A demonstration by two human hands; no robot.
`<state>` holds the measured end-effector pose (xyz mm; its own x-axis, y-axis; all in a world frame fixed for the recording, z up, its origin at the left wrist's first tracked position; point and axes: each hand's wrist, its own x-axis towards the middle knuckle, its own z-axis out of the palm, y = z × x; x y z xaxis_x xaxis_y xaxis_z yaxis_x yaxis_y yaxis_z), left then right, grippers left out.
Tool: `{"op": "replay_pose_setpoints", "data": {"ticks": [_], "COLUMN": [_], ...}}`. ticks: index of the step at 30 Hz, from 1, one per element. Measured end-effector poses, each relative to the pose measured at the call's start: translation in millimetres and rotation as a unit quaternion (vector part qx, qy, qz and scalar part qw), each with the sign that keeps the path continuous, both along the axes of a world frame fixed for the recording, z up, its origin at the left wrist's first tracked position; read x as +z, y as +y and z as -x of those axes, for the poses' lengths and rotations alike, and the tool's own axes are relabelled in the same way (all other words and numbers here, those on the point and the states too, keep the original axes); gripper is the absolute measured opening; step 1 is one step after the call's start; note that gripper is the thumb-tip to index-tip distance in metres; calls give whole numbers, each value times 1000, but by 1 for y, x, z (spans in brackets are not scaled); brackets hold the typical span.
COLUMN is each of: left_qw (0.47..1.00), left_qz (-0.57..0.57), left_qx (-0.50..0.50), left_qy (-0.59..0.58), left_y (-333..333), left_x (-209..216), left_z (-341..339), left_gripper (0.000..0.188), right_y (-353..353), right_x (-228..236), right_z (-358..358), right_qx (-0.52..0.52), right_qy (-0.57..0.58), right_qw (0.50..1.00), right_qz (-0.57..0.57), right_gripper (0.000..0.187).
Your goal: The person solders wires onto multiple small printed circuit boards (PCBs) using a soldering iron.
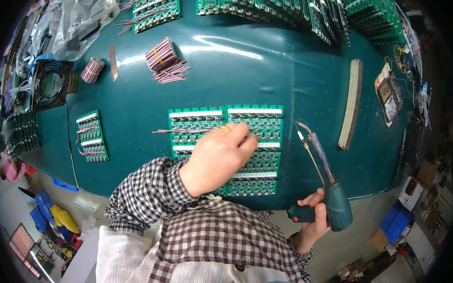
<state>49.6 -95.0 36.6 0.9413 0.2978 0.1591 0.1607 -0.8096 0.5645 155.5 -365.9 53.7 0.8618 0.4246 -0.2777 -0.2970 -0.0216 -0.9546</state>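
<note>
Two green circuit board panels (253,168) lie side by side on the dark green table in front of me. My left hand (220,155) is over them, its fingers closed on thin red and white wires (186,131) that stick out to the left across the left panel. The fingertips and the held part of the wires are partly hidden by the hand. My right hand (315,222) grips the handle of a green soldering gun (338,208) at the table's front edge. Its bent metal tip (303,125) points away from me, right of the panels and apart from them.
Bundled wires (162,55) and a smaller wire roll (92,70) lie beyond the panels. A small wired board (91,144) and a black fan (50,85) are at left. Stacked boards (273,4) line the back. A curved strip (350,104) lies at right.
</note>
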Motion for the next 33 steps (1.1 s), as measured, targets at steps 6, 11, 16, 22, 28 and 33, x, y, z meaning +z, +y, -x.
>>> {"op": "replay_pose_setpoints", "data": {"ticks": [6,11,16,22,28,33], "left_qw": [992,986,979,975,970,969], "left_qz": [100,108,125,144,158,163], "left_qx": [63,127,160,167,180,183], "left_qy": [-43,-18,-20,-37,-36,-32], "left_y": [2,-4,-6,-8,-10,-11], "left_x": [-2,-12,-21,-22,-22,-22], "left_z": [-4,-26,-31,-30,-29,-29], "left_gripper": [22,14,15,15,15,15], "right_y": [-1,1,-5,2,4,5], "right_x": [-3,3,4,13,17,16], "right_z": [-4,-1,1,9,17,17], "right_qx": [8,13,41,53,45,66], "right_qy": [6,1,-55,-62,-18,-36], "right_qw": [1000,1000,997,993,993,987], "right_qz": [-3,-16,32,88,112,144], "right_gripper": [45,44,48,51,51,47]}}
